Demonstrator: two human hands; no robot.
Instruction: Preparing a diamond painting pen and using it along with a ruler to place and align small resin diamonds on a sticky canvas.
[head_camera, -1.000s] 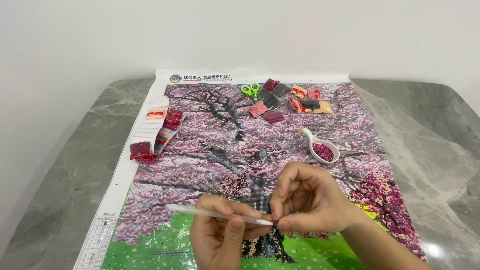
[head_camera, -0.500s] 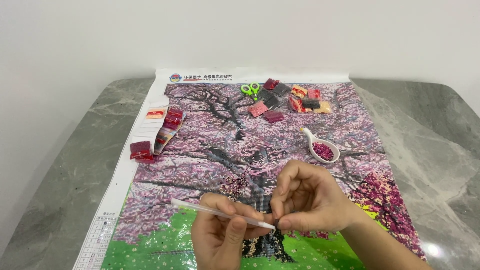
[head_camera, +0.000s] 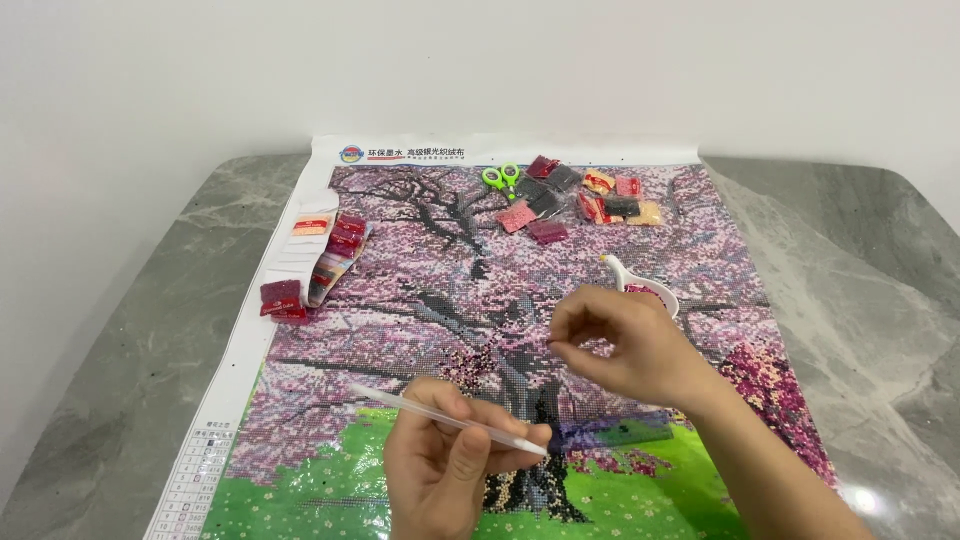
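Small square bead packets (head_camera: 585, 197), dark red, pink, grey and yellow, lie clustered at the canvas's top centre. Further red packets (head_camera: 335, 250) sit along its left edge. A printed header strip (head_camera: 415, 153) crosses the top margin; a colour-key chart (head_camera: 195, 480) occupies the lower-left margin.

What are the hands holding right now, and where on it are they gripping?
The left hand grips a white pen-like stylus around its middle to lower part. The right hand pinches its fingertips together above the canvas; anything held there is too small to tell.
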